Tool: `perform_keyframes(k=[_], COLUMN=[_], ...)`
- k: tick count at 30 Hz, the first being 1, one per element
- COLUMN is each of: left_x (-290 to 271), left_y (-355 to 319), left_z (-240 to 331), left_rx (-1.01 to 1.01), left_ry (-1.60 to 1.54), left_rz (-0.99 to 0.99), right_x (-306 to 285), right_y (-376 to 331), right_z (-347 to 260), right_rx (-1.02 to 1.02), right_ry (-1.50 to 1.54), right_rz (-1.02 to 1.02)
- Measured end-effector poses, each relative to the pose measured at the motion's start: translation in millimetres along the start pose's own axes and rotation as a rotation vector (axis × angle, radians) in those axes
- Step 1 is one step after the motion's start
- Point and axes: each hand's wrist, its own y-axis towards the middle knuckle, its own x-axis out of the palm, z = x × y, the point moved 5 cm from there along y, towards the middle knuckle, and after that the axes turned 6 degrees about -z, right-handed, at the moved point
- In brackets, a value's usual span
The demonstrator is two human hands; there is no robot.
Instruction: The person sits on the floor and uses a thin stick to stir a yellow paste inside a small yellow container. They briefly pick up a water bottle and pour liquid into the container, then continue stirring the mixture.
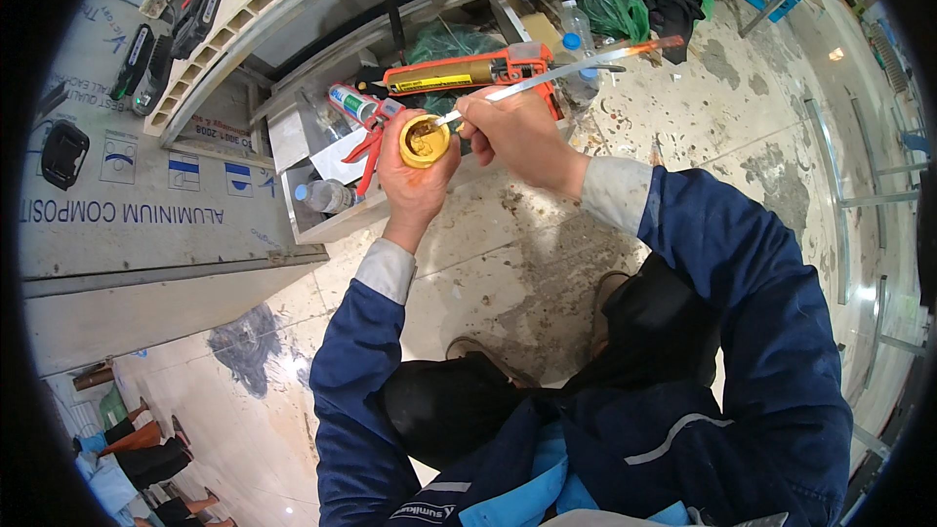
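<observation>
Left hand (418, 185) curls; right hand (525, 140) seemingly pinches.

Place: workshop or building site; which of the two cannot be told. Evidence: orange sealant gun (468, 75) lying among clutter, black battery packs (198, 21) at upper left, bare metal frames (878, 200) at far right, and a large printed panel (146, 242) at left. Tiled floor (459, 263) bears dark stains, pale smears and scattered debris (612, 127).

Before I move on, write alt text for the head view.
A person's left hand holds an open yellow jar; the right hand holds a thin strip, its end at the jar's mouth. Beyond lies an orange caulking gun.
</observation>
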Motion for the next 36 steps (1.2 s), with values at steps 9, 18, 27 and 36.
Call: perform_keyframes(k=[9, 18, 27, 36], left_x=[-14, -8, -3, -2], left_y=[7, 10, 6, 4], left_z=[3, 8, 6, -4], left_rx=[0.002, 0.054, 0.081, 0.05], left_ry=[-0.03, -0.094, 0.233, 0.235], left_rz=[-0.068, -0.098, -0.205, -0.168], right_x=[19, 16, 11, 1], right_y=[-16, -23, -16, -8], right_z=[-36, -51, -53, -38], right_rx=[-0.598, -0.643, -0.553, 0.019], right_ry=[-0.746, -0.857, -1.084, -0.725], right_rz=[-0.26, -0.245, -0.242, -0.236])
